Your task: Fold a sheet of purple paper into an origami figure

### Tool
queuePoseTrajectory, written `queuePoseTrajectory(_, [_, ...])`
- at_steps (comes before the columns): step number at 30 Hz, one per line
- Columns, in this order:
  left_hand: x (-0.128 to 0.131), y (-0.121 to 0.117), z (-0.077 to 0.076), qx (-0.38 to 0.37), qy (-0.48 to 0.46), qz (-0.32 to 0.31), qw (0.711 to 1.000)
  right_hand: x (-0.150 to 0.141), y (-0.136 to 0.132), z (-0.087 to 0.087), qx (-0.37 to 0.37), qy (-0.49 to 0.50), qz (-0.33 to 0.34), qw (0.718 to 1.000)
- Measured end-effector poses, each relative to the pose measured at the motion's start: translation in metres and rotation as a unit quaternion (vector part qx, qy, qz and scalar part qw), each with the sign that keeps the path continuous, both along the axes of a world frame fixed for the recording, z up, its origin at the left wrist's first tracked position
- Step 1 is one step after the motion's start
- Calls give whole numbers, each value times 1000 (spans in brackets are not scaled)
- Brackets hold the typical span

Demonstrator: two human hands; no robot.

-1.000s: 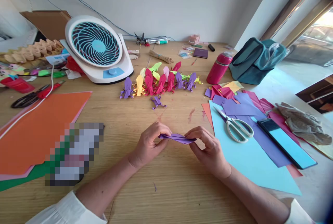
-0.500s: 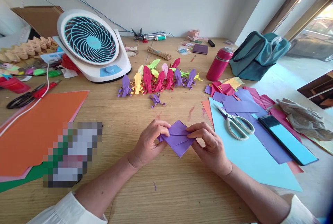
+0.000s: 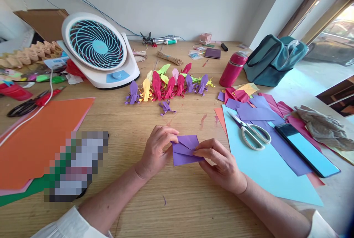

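A small folded square of purple paper (image 3: 184, 153) is held between both hands above the wooden table. My left hand (image 3: 159, 147) pinches its upper left corner between thumb and fingers. On the opposite side, my right hand (image 3: 219, 162) grips the right edge, thumb below and fingertips on top. A slanting crease or flap edge crosses the paper's upper face. Beyond the hands lies a purple origami figure (image 3: 166, 107), in front of several folded paper figures (image 3: 169, 86) in red, yellow, green and purple.
White-handled scissors (image 3: 253, 133) and a phone (image 3: 306, 149) rest on coloured sheets at right. A pink bottle (image 3: 233, 69) and teal bag (image 3: 273, 61) stand behind them. At left are a fan (image 3: 99, 48), orange paper (image 3: 41, 142) and a blurred-out object (image 3: 79, 168).
The purple paper has turned from a diamond position to nearly square-on. My right hand has shifted slightly lower and left; my left hand has moved only a little.
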State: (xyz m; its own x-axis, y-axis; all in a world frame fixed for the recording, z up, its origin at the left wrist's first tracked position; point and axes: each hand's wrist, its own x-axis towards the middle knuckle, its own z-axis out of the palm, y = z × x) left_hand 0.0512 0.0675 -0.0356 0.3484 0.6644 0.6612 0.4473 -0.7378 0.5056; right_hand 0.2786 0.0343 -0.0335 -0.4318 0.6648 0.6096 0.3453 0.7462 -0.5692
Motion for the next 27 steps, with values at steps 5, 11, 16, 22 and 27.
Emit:
queuePoseTrajectory(5, [0,-2,2,-53,-29,-55,997,3,2,2,38,-28,-65,997])
queuePoseTrajectory(11, [3,-6,0,-78,-9,-67,995,7,3,2,46,-51,-43,997])
queuePoseTrajectory(16, [3,2,-7,-88,10,21,996,7,2,2,77,-56,-37,995])
queuePoseTrajectory(22, [-2,6,-2,-111,-61,59,990,8,4,7,133,-102,-87,982])
queuePoseTrajectory(27, [-1,-9,13,-64,28,-40,997,2,0,2,146,-182,-84,969])
